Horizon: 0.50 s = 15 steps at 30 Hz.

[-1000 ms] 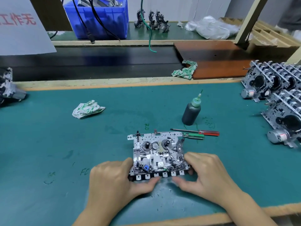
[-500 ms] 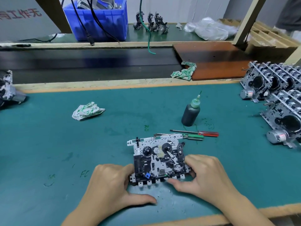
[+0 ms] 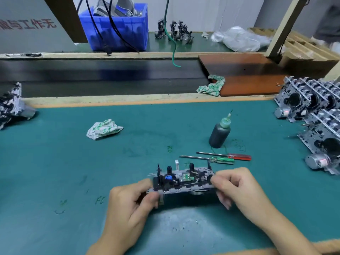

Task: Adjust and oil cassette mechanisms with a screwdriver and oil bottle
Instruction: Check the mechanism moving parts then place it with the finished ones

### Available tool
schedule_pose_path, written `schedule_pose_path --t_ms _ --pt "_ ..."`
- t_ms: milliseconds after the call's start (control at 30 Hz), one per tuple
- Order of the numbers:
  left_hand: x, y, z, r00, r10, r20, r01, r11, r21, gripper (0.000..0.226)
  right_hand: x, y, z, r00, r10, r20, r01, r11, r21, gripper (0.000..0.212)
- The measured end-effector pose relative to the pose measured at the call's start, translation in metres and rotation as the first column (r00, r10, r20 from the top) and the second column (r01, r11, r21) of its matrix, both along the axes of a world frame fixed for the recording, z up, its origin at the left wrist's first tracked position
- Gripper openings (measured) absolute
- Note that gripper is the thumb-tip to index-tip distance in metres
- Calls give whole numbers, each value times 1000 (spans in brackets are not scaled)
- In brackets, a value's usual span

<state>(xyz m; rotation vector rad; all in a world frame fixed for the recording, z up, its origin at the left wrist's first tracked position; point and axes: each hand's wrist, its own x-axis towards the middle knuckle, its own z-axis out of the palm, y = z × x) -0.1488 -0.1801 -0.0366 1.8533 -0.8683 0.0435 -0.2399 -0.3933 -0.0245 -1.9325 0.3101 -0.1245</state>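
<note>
Held piece: cassette mechanism, low centre of the frame, lifted off the green mat and tipped up so its spindles point toward the top of the frame.
Long axis: runs left to right across the frame, one hand at each short end.
Left hand: fingers curled, pinching the left end of the mechanism between thumb and fingers.
Right hand: fingers curled round the right end, gripping it.
Tools from the grip: green-handled screwdriver and red-handled screwdriver lie just above and right of the mechanism, side by side, shafts pointing left, handles right.
Oil bottle: upright, above the screwdrivers, right of centre, needle tip up.
Nearer hand: the right; both handles lie close above its knuckles, so a reach would likely fall to it while the left holds the piece alone.
Look of the mechanism: grey metal plate, pale and speckled; black posts, a blue part left of centre, a small green-and-white part at centre. Fine detail blurred.
Stock: more mechanisms stacked at the right edge of the frame.
Also there: crumpled cloth at centre left.
</note>
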Motion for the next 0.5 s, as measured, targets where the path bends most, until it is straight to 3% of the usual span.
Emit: schedule_pose_path --t_ms 100,200,333,400,433,500 --pt "5 -7 4 981 70 -182 -76 997 -25 64 7 6 6 994 -71 -85 80 991 106 68" --pt "15 -7 8 928 53 -369 -34 998 58 70 12 12 10 983 -93 -157 103 993 61 73" --pt "23 2 11 960 77 -270 -19 978 209 72 10 13 10 989 -95 -116 96 995 4 74" --pt "25 7 13 989 148 -18 -132 928 349 68 5 9 6 994 -103 -29 100 991 -86 71" --pt "26 8 16 981 170 93 -192 916 352 62 2 5 3 993 -111 30 115 978 -176 66" --pt "26 6 24 982 163 95 -180 959 219 43 0 -1 2 987 -100 129 135 944 -302 45"
